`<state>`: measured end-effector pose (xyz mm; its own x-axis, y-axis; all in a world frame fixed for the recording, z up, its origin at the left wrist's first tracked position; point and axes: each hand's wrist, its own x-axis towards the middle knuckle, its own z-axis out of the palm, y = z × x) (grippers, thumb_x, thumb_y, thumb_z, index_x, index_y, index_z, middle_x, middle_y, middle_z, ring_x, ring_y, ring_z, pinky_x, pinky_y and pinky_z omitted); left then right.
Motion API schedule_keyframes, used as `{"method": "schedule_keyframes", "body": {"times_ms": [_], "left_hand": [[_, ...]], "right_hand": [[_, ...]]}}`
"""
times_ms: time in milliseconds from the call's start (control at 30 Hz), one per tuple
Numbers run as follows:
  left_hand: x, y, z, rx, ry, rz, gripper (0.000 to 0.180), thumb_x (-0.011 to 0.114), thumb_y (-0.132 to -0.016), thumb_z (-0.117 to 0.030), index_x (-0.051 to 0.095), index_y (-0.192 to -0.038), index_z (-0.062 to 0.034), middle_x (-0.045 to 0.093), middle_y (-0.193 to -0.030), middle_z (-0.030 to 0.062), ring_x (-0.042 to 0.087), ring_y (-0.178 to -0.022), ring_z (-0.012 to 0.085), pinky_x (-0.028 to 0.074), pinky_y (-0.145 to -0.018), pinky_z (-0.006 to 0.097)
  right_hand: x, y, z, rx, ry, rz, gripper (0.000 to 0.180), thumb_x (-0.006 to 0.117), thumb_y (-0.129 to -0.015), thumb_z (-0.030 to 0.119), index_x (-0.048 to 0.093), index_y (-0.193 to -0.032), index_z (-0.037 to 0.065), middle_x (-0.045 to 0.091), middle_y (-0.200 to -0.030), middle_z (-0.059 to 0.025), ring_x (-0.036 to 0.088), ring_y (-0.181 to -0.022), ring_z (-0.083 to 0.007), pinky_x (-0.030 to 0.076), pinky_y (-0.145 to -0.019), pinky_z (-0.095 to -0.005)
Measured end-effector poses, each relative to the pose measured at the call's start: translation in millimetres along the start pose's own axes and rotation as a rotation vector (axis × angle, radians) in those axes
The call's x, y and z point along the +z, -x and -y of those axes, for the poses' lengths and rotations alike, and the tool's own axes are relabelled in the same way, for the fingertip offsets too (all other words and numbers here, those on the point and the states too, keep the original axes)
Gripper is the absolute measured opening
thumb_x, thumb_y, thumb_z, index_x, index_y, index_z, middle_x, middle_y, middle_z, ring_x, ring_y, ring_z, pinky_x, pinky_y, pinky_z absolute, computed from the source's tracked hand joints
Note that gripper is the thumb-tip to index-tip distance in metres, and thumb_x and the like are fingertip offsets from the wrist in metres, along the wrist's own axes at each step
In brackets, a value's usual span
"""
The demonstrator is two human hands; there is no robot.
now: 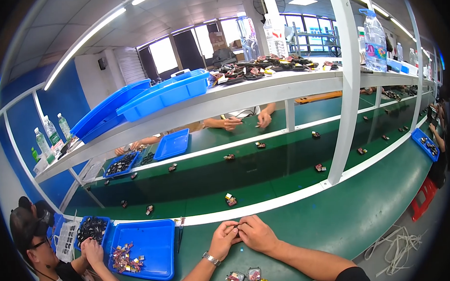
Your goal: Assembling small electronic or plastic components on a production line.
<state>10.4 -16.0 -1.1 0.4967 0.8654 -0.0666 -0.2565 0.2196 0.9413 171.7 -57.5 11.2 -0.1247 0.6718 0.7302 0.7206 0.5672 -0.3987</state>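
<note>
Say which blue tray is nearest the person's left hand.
The tray holding pinkish and yellow parts, on the green bench just left of the left hand; the other blue trays all lie farther off.

A green workbench (pixel 312 219) carries blue trays (pixel 161 242) at left and two small assemblies (pixel 254 274) near its closest edge. Beyond a white rail (pixel 267 206), compact units (pixel 230 200) dot a green strip (pixel 276 183). Above, a white shelf (pixel 302 88) supports stacked blue bins (pixel 169 96), heaped dark parts (pixel 257 69) and plastic bottles (pixel 375 43). White straps (pixel 399 243) lie tangled on the floor (pixel 410 267).
</note>
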Motion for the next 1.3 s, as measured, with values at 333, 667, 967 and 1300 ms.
{"method": "schedule_keyframes", "body": {"times_ms": [333, 667, 967, 1300], "left_hand": [[3.6, -1.2, 7.5, 0.045, -0.144, -0.091, 0.018, 0.048, -0.098, -0.003, 0.049, -0.115, 0.0026, 0.065, -0.106, 0.0134, 0.067, -0.093, 0.0195, 0.060, -0.076, 0.033], [-5.3, 0.1, 3.8, 0.002, -0.021, 0.077, 0.024, 0.048, -0.097, -0.001, 0.046, -0.121, -0.0005, 0.060, -0.116, 0.0112, 0.062, -0.104, 0.0186, 0.057, -0.086, 0.035], [-0.4, -0.7, 1.6, -0.010, 0.008, 0.070, 0.026, 0.046, -0.098, 0.000, 0.044, -0.123, -0.0017, 0.059, -0.119, 0.0113, 0.062, -0.105, 0.0180, 0.056, -0.089, 0.033], [-14.9, -2.2, 4.2, -0.012, 0.121, 0.065, 0.035, 0.047, -0.099, -0.010, 0.040, -0.132, -0.0026, 0.058, -0.124, 0.0124, 0.060, -0.111, 0.0213, 0.051, -0.096, 0.038]], "right_hand": [[5.2, 3.7, 0.8, 0.232, -0.310, -0.043, 0.015, 0.066, -0.079, 0.001, 0.064, -0.094, 0.003, 0.061, -0.097, -0.0107, 0.064, -0.079, -0.0226, 0.055, -0.066, -0.0313], [0.5, 2.5, -1.8, 0.147, -0.181, -0.053, 0.012, 0.067, -0.075, 0.001, 0.065, -0.087, 0.003, 0.061, -0.095, -0.0081, 0.061, -0.089, -0.0256, 0.053, -0.073, -0.0347], [2.0, 3.7, -3.2, 0.030, 0.058, 0.030, 0.015, 0.069, -0.075, 0.010, 0.065, -0.089, 0.006, 0.060, -0.099, -0.0046, 0.059, -0.092, -0.0242, 0.053, -0.076, -0.0343], [3.7, -6.6, -1.8, -0.006, -0.081, 0.029, 0.036, 0.075, -0.072, 0.013, 0.060, -0.104, 0.004, 0.059, -0.109, -0.0112, 0.056, -0.104, -0.0312, 0.049, -0.088, -0.0390]]}}
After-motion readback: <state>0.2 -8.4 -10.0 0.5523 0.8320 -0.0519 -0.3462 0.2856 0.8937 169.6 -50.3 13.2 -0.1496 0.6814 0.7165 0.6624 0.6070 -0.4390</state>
